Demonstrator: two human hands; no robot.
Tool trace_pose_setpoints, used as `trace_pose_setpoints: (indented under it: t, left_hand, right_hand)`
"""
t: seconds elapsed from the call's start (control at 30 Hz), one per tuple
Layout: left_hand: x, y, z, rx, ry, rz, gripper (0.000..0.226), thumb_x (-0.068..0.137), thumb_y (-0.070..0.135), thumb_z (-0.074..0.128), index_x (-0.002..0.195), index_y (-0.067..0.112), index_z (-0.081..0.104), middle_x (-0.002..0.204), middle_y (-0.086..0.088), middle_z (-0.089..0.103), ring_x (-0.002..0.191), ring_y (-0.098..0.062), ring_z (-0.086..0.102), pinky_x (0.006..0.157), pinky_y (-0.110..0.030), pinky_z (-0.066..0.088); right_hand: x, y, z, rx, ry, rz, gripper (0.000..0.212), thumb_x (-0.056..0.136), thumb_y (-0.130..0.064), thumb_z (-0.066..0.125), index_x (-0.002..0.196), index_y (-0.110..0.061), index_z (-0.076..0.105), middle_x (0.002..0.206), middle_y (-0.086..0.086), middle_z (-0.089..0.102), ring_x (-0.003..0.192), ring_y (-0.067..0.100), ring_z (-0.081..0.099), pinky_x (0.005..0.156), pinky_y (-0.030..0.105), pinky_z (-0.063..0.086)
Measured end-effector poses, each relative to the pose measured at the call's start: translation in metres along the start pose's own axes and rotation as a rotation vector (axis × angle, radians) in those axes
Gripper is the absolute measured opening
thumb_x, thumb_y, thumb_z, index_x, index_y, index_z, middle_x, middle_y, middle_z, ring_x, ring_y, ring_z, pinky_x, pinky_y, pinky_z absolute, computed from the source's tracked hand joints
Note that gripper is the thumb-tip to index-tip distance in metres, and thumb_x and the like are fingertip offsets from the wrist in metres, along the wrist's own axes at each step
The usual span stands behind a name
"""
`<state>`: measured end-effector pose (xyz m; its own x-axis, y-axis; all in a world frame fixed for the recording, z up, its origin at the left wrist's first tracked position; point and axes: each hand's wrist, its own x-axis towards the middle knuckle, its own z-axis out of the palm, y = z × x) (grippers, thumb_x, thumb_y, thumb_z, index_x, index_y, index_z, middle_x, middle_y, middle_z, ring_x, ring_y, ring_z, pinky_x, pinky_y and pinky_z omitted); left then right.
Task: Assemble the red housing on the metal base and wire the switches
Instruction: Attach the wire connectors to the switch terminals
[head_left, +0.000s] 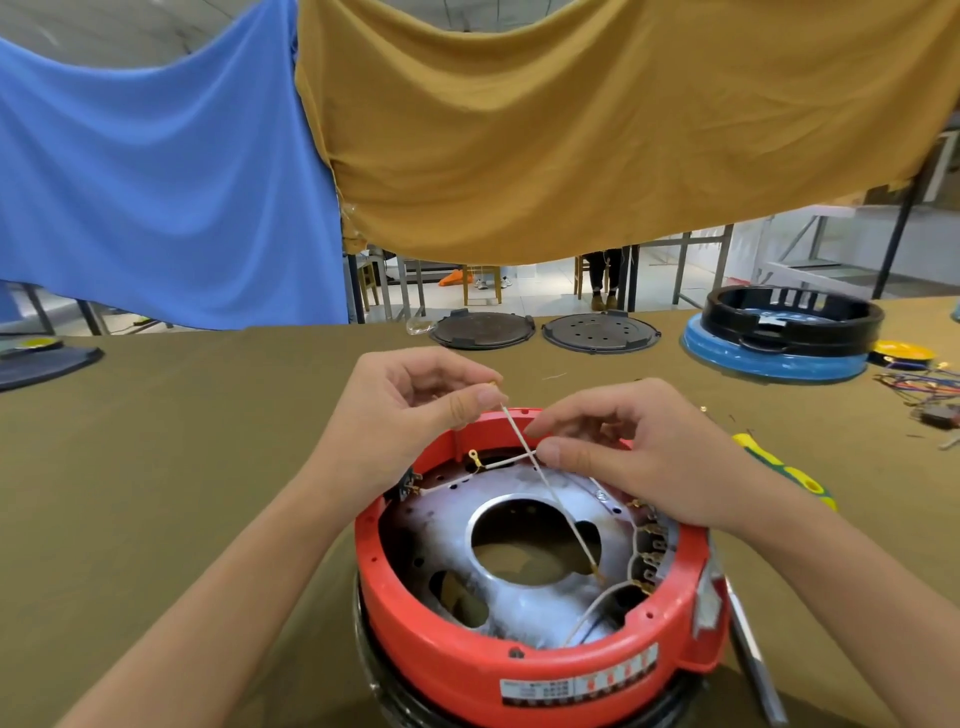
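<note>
Red housing (467, 654) on metal base (524, 597), both hands' fingers (480, 397) pinching white wires (545, 483)

Bright, even daylight with soft shadows; wide-angle bending curves the olive cloth-covered desk (208, 415) edge, and glare whitens the shiny metal base plate (519, 597)
</note>
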<state>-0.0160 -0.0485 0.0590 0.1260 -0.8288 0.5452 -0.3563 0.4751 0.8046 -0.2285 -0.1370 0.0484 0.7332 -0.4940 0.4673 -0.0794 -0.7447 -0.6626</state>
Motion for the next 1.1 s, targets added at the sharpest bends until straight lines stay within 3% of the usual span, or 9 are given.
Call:
trace_pose_setpoints:
  t: [0.1,0.3,0.4,0.47,0.57,0.67,0.77,0.9,1.1]
  left_hand:
    - [0.000,-0.002,0.000,0.021,-0.009,-0.003,0.018,0.073,0.020,0.080,0.089,0.013,0.077,0.078,-0.007,0.077,0.069,-0.013,0.072,0.066,-0.017,0.054]
    - [0.000,-0.004,-0.001,0.039,-0.130,-0.009,0.017,0.074,0.021,0.081,0.091,0.020,0.079,0.085,-0.006,0.078,0.079,-0.021,0.074,0.076,-0.025,0.059]
    - [0.001,-0.006,-0.007,0.107,-0.138,-0.032,0.021,0.084,0.028,0.076,0.104,0.023,0.075,0.096,-0.002,0.078,0.090,-0.020,0.074,0.082,-0.028,0.058]
    - [0.004,-0.012,-0.016,0.262,-0.099,-0.079,0.019,0.089,0.029,0.073,0.108,0.032,0.072,0.104,0.009,0.075,0.098,-0.008,0.070,0.087,-0.026,0.054]
    - [0.006,-0.021,-0.026,0.469,-0.131,-0.278,0.029,0.094,0.023,0.067,0.120,0.035,0.064,0.117,0.015,0.067,0.106,0.000,0.063,0.099,-0.029,0.049]
    - [0.004,-0.025,-0.025,0.427,-0.198,-0.444,0.022,0.098,0.021,0.060,0.116,0.032,0.068,0.111,0.010,0.072,0.098,-0.006,0.069,0.097,-0.033,0.052]
    - [0.003,-0.024,-0.022,0.423,-0.138,-0.413,0.021,0.096,0.016,0.063,0.107,0.031,0.073,0.100,0.010,0.076,0.089,-0.005,0.072,0.093,-0.033,0.055]
    - [0.004,-0.021,-0.023,0.461,-0.055,-0.377,0.022,0.090,0.014,0.068,0.099,0.033,0.074,0.091,0.013,0.076,0.081,-0.005,0.072,0.089,-0.036,0.057]
    - [0.003,-0.017,-0.033,0.532,-0.035,-0.358,0.028,0.083,0.014,0.070,0.099,0.038,0.072,0.092,0.017,0.074,0.065,-0.006,0.069,0.080,-0.041,0.058]
  right_hand:
    - [0.002,-0.001,0.000,0.013,-0.061,0.023,0.021,0.084,-0.037,0.074,0.102,-0.026,0.076,0.083,-0.002,0.075,0.078,0.027,0.068,0.075,0.043,0.054]
    - [0.004,0.002,0.000,-0.019,-0.072,0.035,0.007,0.089,-0.020,0.073,0.094,-0.023,0.076,0.079,-0.008,0.074,0.073,0.011,0.068,0.070,0.027,0.053]
    - [0.002,0.002,0.000,0.098,0.031,0.031,0.012,0.089,-0.015,0.072,0.100,-0.021,0.072,0.079,-0.001,0.075,0.074,0.030,0.069,0.073,0.048,0.057]
    - [0.002,0.003,-0.001,0.156,0.079,0.039,0.015,0.090,-0.013,0.070,0.104,-0.019,0.070,0.081,0.004,0.075,0.075,0.041,0.066,0.072,0.057,0.055]
    - [0.003,0.003,-0.002,0.186,0.097,0.068,0.013,0.092,-0.011,0.068,0.103,-0.017,0.070,0.081,0.006,0.075,0.071,0.031,0.067,0.069,0.042,0.056]
    - [0.004,0.003,-0.003,0.206,0.103,0.107,0.010,0.094,-0.010,0.064,0.102,-0.015,0.069,0.080,0.006,0.075,0.066,0.018,0.064,0.067,0.027,0.055]
    - [0.003,0.001,-0.004,0.251,0.162,0.137,0.016,0.098,-0.009,0.058,0.111,-0.016,0.064,0.081,0.006,0.076,0.066,0.013,0.062,0.066,0.021,0.054]
    - [0.003,0.003,-0.008,0.343,0.292,0.187,0.027,0.099,-0.009,0.056,0.123,-0.022,0.055,0.087,0.009,0.076,0.070,0.015,0.064,0.069,0.025,0.056]
    - [0.006,0.008,-0.014,0.800,0.490,0.282,0.035,0.098,0.001,0.052,0.129,-0.016,0.052,0.085,0.014,0.075,0.070,0.015,0.066,0.062,0.023,0.055]
